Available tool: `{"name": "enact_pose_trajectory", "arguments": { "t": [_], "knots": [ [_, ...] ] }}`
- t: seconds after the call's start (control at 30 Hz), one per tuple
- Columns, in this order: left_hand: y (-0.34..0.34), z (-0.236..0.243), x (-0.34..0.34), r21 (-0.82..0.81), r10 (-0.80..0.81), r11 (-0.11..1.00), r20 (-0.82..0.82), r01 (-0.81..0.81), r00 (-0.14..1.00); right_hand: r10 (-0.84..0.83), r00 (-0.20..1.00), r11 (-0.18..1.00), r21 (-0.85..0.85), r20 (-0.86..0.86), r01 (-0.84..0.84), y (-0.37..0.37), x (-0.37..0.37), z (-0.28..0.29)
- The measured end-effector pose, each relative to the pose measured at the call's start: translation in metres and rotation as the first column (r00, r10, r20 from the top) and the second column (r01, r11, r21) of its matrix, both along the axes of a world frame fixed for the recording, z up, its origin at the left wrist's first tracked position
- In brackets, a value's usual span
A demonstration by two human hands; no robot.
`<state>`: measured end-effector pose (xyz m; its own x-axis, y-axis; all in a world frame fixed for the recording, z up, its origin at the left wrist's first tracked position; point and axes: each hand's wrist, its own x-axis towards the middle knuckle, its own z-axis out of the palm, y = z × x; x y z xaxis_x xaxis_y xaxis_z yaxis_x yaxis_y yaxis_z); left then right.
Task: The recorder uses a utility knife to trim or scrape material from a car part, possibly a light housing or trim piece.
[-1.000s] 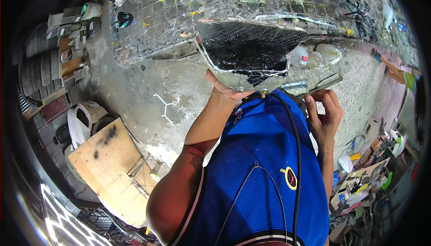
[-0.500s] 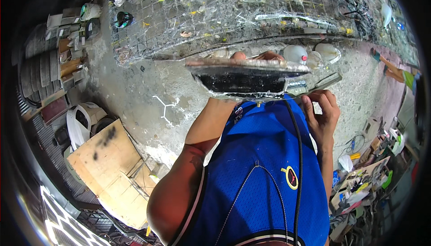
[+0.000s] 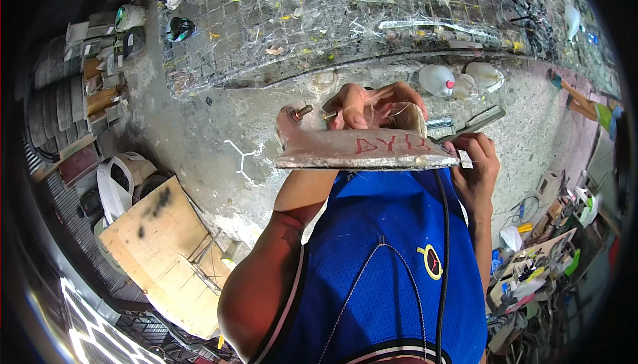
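Observation:
A pale, rough moulded panel (image 3: 319, 148) with red handwriting on its face is held up in front of my chest. Two metal bolts (image 3: 303, 111) stick up from its far side at the left. My left hand (image 3: 365, 105) reaches around behind the panel, its fingers curled over the far side and gripping it. Beside the panel's right end, my right hand (image 3: 477, 165) has its fingers bent and pressed together. A small whitish tab (image 3: 465, 159) shows at its fingertips; whether it is pinched there or belongs to the panel, I cannot tell.
Ahead stands a littered, grid-patterned work surface (image 3: 232, 45). Plastic jugs (image 3: 436, 81) and a grey bar (image 3: 484, 118) lie on the floor beyond my hands. A wooden board (image 3: 159, 231) leans at left. Clutter (image 3: 531, 271) piles up at right, and another person's leg (image 3: 581, 103) shows at far right.
The panel has been turned over in my left hand: its dark hollow side faced me before, and now the side with red writing and bolts shows. My right hand has stayed near its right end.

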<state>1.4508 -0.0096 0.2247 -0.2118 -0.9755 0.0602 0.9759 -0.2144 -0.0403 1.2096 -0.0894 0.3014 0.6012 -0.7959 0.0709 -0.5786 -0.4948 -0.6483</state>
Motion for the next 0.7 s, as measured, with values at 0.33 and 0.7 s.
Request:
{"name": "enact_pose_trajectory", "arguments": {
  "t": [0.33,0.7],
  "knots": [
    [-0.005,-0.007,0.007,-0.055,-0.062,0.997,0.010,0.062,0.998,0.008,1.000,1.000,0.002,-0.020,-0.008,-0.002,0.007,-0.001],
    [-0.033,0.001,0.011,-0.134,-0.214,0.969,-0.021,0.210,0.977,-0.020,1.000,1.000,-0.015,-0.014,0.020,-0.005,0.013,-0.003]
  ]
}}
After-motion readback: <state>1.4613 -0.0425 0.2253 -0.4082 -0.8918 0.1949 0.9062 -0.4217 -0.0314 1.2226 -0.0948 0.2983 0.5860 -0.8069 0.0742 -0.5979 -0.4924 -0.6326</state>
